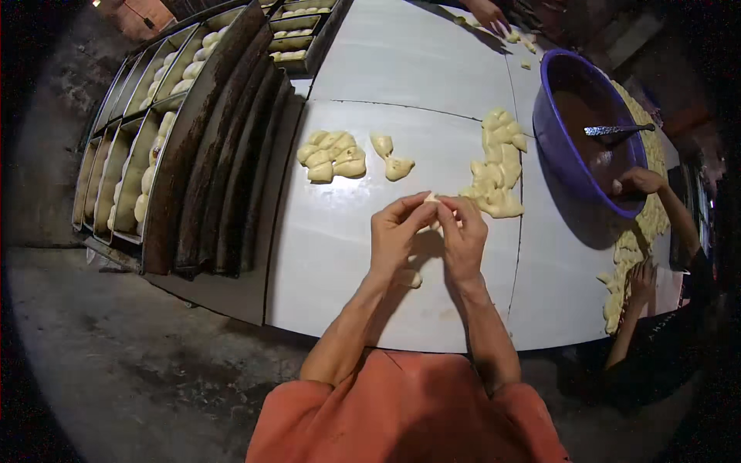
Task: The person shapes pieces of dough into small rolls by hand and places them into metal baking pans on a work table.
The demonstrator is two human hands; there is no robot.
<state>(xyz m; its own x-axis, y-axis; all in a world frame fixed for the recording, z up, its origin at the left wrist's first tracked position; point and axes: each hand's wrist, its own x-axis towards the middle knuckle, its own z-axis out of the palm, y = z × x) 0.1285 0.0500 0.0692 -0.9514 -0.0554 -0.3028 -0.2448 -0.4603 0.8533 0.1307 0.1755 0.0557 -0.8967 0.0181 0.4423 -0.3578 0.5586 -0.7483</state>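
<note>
My left hand (397, 234) and my right hand (463, 231) meet over the white table, fingers pinched together on a small piece of dough (432, 198). Most of that piece is hidden by the fingers. Just below my hands another dough piece (409, 278) lies on the table, partly behind my left wrist. Beyond my left hand sit a cluster of pale dough pieces (333, 157) and a separate pair of joined pieces (392, 158). Past my right hand, a long clump of dough pieces (498, 166) stretches away along a seam in the tabletop.
Metal pans with dough (147, 147) are stacked at the left edge of the white table (401, 73). A purple tub (544, 116) with a metal utensil (617, 130) stands right. A co-worker's hands (642, 181) are at the tub and dough strip (629, 247); another hand (488, 14) works at the far end.
</note>
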